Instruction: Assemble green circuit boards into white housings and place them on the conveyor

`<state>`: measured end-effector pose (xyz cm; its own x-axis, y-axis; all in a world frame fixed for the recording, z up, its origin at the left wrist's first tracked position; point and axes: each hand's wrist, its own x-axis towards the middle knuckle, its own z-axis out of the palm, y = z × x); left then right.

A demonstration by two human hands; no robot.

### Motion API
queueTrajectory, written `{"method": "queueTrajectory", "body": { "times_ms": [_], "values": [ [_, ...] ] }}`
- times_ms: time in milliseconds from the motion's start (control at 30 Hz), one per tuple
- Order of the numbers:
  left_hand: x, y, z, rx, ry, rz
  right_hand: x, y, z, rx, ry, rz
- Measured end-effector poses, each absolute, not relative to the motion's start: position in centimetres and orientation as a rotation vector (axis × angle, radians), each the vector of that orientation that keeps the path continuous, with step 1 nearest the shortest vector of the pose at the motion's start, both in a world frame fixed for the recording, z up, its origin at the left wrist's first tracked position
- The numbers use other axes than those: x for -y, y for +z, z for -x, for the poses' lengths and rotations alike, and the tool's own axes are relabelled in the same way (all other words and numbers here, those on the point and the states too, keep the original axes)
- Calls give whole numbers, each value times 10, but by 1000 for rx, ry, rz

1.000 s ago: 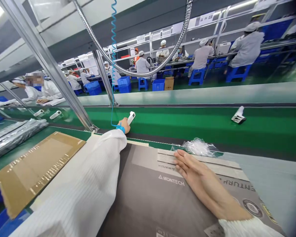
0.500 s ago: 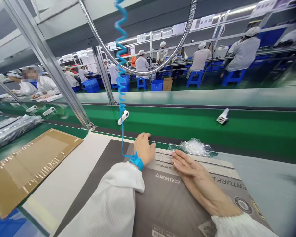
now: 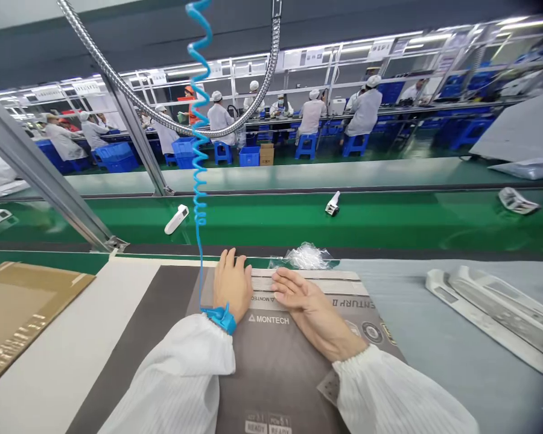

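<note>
A flat grey printed cardboard sheet marked MONTECH (image 3: 271, 355) lies on the bench in front of me. My left hand (image 3: 231, 283) rests palm down near its far edge, fingers stretched out, with a blue wrist strap (image 3: 224, 317) around the wrist. My right hand (image 3: 310, 307) is on edge over the sheet, fingers extended and slightly curved, with nothing visible in it. Crumpled clear plastic (image 3: 308, 257) sits just beyond the sheet's far edge.
A blue coiled cord (image 3: 200, 150) hangs to the strap. Beyond runs a green conveyor (image 3: 253, 220) carrying small white parts. White plastic panels (image 3: 493, 313) lie at right, brown cardboard (image 3: 22, 307) at left. A metal post (image 3: 49, 169) stands left; people in white work behind.
My view has turned to the right, bringing the white panels into sight. My left hand lies flatter with fingers pointing forward; my right hand stays over the printed cardboard.
</note>
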<state>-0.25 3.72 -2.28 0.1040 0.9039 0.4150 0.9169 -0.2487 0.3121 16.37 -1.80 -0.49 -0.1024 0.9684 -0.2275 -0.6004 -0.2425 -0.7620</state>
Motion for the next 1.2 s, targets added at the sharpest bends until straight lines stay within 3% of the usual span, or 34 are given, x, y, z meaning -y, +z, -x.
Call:
{"method": "queueTrajectory", "body": {
  "times_ms": [1200],
  "values": [
    [-36,-23,3,1928,-872,2322,20,-2,-164,589,1665,881]
  ]
}}
